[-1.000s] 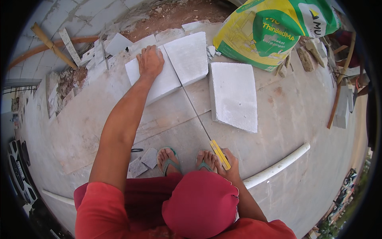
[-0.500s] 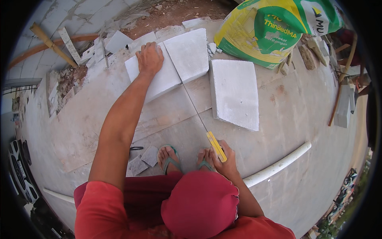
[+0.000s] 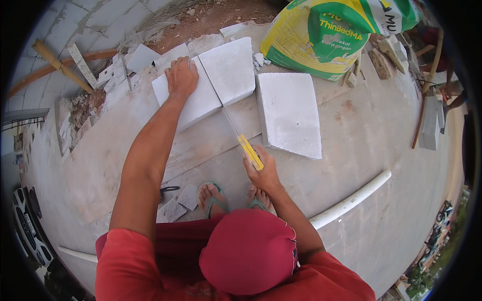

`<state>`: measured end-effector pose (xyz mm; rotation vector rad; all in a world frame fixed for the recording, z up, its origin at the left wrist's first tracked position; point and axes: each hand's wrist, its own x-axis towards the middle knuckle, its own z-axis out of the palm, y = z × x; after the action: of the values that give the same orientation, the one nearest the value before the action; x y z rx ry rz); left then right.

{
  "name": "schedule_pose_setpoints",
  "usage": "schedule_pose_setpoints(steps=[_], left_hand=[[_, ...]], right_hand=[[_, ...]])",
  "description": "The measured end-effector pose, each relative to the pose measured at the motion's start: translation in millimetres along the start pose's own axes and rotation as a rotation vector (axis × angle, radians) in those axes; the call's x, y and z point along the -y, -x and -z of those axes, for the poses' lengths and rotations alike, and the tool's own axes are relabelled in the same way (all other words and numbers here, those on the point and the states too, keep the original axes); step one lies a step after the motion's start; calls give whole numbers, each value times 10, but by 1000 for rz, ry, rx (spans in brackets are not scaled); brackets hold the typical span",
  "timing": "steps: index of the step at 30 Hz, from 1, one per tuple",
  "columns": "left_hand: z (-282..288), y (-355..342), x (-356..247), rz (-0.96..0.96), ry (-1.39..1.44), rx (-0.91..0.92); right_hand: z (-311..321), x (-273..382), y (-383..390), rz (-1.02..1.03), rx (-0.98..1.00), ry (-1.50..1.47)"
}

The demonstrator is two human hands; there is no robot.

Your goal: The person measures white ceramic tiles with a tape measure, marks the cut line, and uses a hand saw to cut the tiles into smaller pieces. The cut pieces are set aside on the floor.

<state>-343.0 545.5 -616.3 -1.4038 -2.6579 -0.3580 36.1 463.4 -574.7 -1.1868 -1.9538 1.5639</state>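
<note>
My right hand (image 3: pixel 263 168) is wrapped round the yellow handle of a hand saw (image 3: pixel 250 151). Its thin blade runs up and to the left, lying in a straight cut across a white lightweight concrete block (image 3: pixel 191 103). Pressed on top of that block, left of the cut, is my left hand (image 3: pixel 182 76), palm down with the fingers stretched over the surface. The part right of the blade (image 3: pixel 228 67) sits tight against the left part. A second white block (image 3: pixel 290 115) with a slanted lower edge lies to the right, apart from the saw.
A green and yellow bag (image 3: pixel 321 37) stands behind the blocks. Broken block pieces (image 3: pixel 143 57) and a bamboo pole (image 3: pixel 60 65) lie at the far left. Near my feet are small grey offcuts (image 3: pixel 173 209), with a white pipe (image 3: pixel 351 200) to the right. Another person's arm (image 3: pixel 457 100) shows at the right edge.
My right hand has pushed the saw forward, up and to the left, so less blade shows between handle and block. My left hand stays on the block; the whole view has shifted slightly.
</note>
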Motion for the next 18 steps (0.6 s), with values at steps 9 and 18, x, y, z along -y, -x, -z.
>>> schedule_pose_setpoints(steps=[9,18], left_hand=[[122,-28,27,49,23,56],[43,45,-77,61,21,65]], right_hand=[[357,40,910,59,-126,1],[-67,7,-196,26,-49,8]])
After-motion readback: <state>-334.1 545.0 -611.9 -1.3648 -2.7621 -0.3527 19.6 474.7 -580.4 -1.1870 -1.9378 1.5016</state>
